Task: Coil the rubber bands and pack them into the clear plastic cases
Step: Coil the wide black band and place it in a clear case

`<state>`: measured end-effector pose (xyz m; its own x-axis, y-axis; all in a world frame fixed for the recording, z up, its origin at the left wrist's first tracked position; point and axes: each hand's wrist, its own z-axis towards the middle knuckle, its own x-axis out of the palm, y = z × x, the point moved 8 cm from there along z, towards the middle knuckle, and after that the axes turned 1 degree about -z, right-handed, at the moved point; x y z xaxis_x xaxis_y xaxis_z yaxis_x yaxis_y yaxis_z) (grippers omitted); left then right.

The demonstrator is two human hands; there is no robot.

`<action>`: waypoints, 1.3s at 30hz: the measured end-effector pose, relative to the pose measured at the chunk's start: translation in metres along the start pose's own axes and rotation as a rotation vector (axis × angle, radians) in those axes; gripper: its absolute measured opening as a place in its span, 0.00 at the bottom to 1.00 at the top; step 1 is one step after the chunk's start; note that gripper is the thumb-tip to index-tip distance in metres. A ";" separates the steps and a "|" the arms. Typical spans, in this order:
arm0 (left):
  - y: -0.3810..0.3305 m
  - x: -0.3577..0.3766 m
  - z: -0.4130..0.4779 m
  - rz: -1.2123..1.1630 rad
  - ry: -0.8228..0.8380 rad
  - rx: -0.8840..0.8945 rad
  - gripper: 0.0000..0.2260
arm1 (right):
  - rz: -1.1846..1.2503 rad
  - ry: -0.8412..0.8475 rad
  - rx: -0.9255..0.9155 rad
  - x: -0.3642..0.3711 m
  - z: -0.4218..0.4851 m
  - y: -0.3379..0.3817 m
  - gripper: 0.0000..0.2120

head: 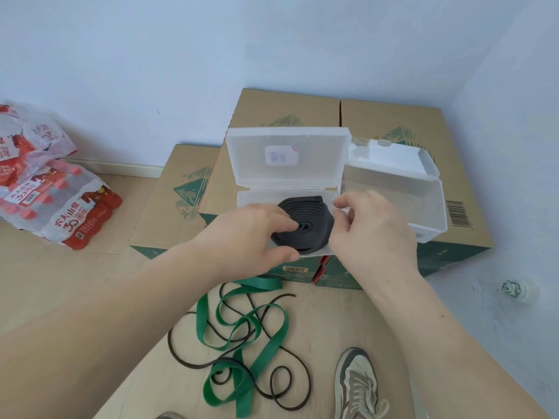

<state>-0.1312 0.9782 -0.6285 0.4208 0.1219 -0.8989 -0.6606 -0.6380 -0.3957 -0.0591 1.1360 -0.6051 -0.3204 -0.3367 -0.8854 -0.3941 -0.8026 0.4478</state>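
Observation:
A black rubber band coiled into a flat spiral (308, 220) lies in the base of an open clear plastic case (257, 197), whose lid (287, 155) stands upright behind it. My left hand (248, 234) presses its fingertips on the coil's left side, with its thumb at the case's front edge. My right hand (372, 225) curls round the coil's right edge at the case's right wall. A second clear case (423, 195) lies open to the right. On the floor below, a wide green band (242, 343) and a thin black band (290, 385) lie tangled together.
The cases rest on brown cardboard boxes (393, 119) stacked against the wall. Shrink-wrapped packs of red-capped bottles (60, 207) lie at the left. A flat cardboard sheet (145, 358) is under the loose bands. My shoe (357, 385) is at the bottom right.

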 end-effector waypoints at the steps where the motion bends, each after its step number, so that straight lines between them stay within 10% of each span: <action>1: 0.000 0.005 0.000 0.033 0.008 0.010 0.21 | -0.018 0.077 0.036 0.004 -0.003 -0.001 0.08; 20: 0.019 -0.043 0.054 0.086 -0.167 -0.121 0.13 | 0.042 0.047 -0.241 0.029 0.013 0.013 0.25; 30: 0.017 -0.013 0.031 0.031 -0.165 0.044 0.15 | -0.018 -0.122 -0.201 0.030 0.023 0.013 0.16; 39: 0.022 -0.035 0.045 -0.123 -0.166 -0.208 0.14 | 0.074 -0.150 -0.207 0.030 0.023 0.011 0.12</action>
<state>-0.1887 0.9941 -0.6142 0.3712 0.3193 -0.8719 -0.4623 -0.7508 -0.4717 -0.0934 1.1285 -0.6240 -0.4719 -0.3339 -0.8160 -0.1853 -0.8673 0.4620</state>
